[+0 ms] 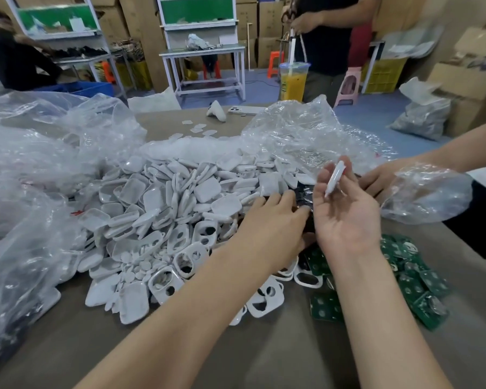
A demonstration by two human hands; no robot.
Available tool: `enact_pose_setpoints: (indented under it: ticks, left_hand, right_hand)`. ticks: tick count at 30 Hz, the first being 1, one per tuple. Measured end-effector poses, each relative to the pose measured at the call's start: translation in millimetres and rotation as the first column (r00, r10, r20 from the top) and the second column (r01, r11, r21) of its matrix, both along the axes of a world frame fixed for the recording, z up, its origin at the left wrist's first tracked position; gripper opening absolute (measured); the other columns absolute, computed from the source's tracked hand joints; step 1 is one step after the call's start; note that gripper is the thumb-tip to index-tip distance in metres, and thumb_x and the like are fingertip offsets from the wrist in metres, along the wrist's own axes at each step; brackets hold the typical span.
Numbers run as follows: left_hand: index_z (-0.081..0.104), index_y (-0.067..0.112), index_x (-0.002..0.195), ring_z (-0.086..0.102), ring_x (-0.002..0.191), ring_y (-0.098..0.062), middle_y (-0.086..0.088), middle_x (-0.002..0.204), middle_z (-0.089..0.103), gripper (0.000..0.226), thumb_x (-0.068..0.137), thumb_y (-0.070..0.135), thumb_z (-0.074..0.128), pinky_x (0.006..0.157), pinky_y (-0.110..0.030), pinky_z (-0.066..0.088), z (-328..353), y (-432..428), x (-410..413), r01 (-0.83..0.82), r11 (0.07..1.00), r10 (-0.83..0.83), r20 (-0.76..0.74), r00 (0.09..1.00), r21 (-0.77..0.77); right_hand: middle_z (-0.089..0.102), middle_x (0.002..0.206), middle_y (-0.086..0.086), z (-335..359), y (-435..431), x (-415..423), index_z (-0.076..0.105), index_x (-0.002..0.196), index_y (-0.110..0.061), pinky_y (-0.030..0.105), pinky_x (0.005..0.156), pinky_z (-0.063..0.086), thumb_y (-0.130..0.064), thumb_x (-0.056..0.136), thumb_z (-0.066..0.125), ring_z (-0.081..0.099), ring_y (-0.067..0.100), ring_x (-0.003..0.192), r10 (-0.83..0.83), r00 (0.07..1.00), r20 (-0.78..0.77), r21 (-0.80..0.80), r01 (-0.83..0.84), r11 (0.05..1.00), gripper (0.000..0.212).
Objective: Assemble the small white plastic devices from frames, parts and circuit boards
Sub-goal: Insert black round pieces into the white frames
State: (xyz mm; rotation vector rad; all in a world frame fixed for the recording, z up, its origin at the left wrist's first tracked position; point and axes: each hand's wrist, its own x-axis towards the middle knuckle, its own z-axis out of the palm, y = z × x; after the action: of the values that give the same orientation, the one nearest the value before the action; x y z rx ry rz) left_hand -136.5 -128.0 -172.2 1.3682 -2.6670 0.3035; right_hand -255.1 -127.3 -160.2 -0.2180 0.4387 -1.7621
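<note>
White covers (180, 197): rounded squares, heaped mid-bench. White frames (163, 284) (two cutouts each): toward near edge. Green circuit boards (413, 282): piled by right edge. One cover (334, 178): edge-on, pinched in right hand (345, 220).

Left hand (274, 223), right hand (345, 220), forearms (180, 318): all bare.

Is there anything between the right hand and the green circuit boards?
Nothing visible does. The right hand, pinching a white part, is near the green circuit boards, which lie uncovered on the table. Another person's gloved hand is farther back, not between them.
</note>
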Motion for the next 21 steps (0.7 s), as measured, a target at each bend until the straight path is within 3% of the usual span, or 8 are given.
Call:
enact_pose_setpoints:
  ticks: [4, 7, 9, 14, 16, 18, 20, 21]
  left_hand:
    - [0.06, 0.013, 0.119, 0.054, 0.111, -0.032, -0.011, 0.122, 0.052, 0.029, 0.1, 0.031, 0.047, 0.09, -0.038, 0.037, 4.2, -4.5, -10.1, -0.01, 0.998, 0.013, 0.048, 0.999, -0.056]
    - [0.063, 0.013, 0.113, 0.056, 0.108, -0.03, -0.009, 0.117, 0.056, 0.024, 0.1, 0.021, 0.045, 0.079, -0.035, 0.03, 7.0, -1.9, -11.6, 0.053, 0.993, -0.041, 0.119, 0.992, -0.102]
    - [0.063, 0.013, 0.111, 0.055, 0.106, -0.03, -0.009, 0.114, 0.057, 0.022, 0.098, 0.015, 0.044, 0.075, -0.035, 0.026, 6.7, -0.4, -7.3, 0.09, 0.989, -0.072, 0.155, 0.985, -0.113]
    - [0.058, 0.02, 0.112, 0.057, 0.108, -0.025, -0.002, 0.114, 0.06, 0.016, 0.097, 0.018, 0.055, 0.078, -0.031, 0.036, 3.1, 1.2, 9.8, 0.082, 0.988, -0.077, 0.043, 0.996, -0.13]
    - [0.055, 0.021, 0.12, 0.054, 0.116, -0.024, 0.001, 0.124, 0.058, 0.021, 0.099, 0.024, 0.056, 0.092, -0.033, 0.038, -4.8, 3.8, 18.7, 0.063, 0.988, -0.073, -0.067, 0.995, -0.139]
    - [0.062, 0.021, 0.121, 0.053, 0.119, -0.023, 0.003, 0.13, 0.059, 0.023, 0.103, 0.031, 0.053, 0.099, -0.034, 0.038, -8.5, 10.7, 30.3, 0.049, 0.991, -0.085, -0.315, 0.945, -0.121]
    - [0.068, 0.026, 0.116, 0.056, 0.109, -0.01, 0.011, 0.118, 0.061, 0.019, 0.103, 0.032, 0.056, 0.095, -0.022, 0.042, -5.3, 21.8, 44.4, -0.01, 0.999, -0.011, -0.621, 0.784, -0.031]
    - [0.07, 0.032, 0.111, 0.058, 0.102, -0.002, 0.016, 0.109, 0.063, 0.016, 0.102, 0.031, 0.057, 0.089, -0.013, 0.042, -4.1, 27.2, 52.3, -0.04, 0.997, 0.072, -0.761, 0.645, 0.061]
  right_hand:
    - [0.062, 0.083, 0.004, -1.5, -1.1, -1.3, 0.066, 0.106, -0.011, 0.013, 0.054, 0.041, -0.006, 0.104, 0.043, 0.052, 0.009, 0.067, 0.029, 1.0, -0.002, 0.051, -0.028, 0.998, 0.024]
    - [0.053, 0.08, 0.0, 0.0, -1.5, -3.7, 0.062, 0.111, -0.011, 0.016, 0.051, 0.035, -0.02, 0.098, 0.057, 0.042, 0.008, 0.063, 0.024, 0.999, -0.03, 0.08, -0.021, 0.997, 0.016]
    - [0.05, 0.079, -0.001, 0.5, -2.3, -2.2, 0.06, 0.113, -0.009, 0.015, 0.049, 0.035, -0.016, 0.089, 0.067, 0.042, 0.007, 0.062, -0.01, 0.997, -0.072, 0.093, 0.017, 0.995, 0.026]
    - [0.052, 0.077, 0.001, -2.0, -2.0, 4.4, 0.061, 0.117, -0.003, 0.012, 0.046, 0.038, -0.01, 0.097, 0.06, 0.046, 0.004, 0.058, 0.049, 0.992, -0.117, 0.054, -0.043, 0.998, 0.021]
    - [0.056, 0.074, 0.0, -3.1, -3.5, 5.1, 0.061, 0.119, -0.004, 0.013, 0.043, 0.039, -0.022, 0.1, 0.055, 0.046, 0.003, 0.051, 0.115, 0.99, -0.083, 0.041, -0.112, 0.993, 0.027]
    - [0.062, 0.073, 0.002, -3.9, -4.2, 9.3, 0.063, 0.12, -0.003, 0.014, 0.041, 0.04, -0.033, 0.102, 0.05, 0.049, 0.005, 0.048, 0.156, 0.979, -0.128, 0.061, -0.149, 0.987, 0.037]
    - [0.067, 0.074, 0.004, -5.3, -2.3, 17.4, 0.066, 0.12, -0.004, 0.015, 0.04, 0.04, -0.038, 0.106, 0.043, 0.052, 0.006, 0.049, 0.186, 0.954, -0.236, 0.072, -0.174, 0.982, 0.044]
    - [0.07, 0.076, 0.005, -6.2, -0.7, 22.4, 0.068, 0.117, -0.006, 0.015, 0.04, 0.041, -0.04, 0.107, 0.041, 0.053, 0.006, 0.05, 0.202, 0.935, -0.293, 0.073, -0.189, 0.979, 0.045]
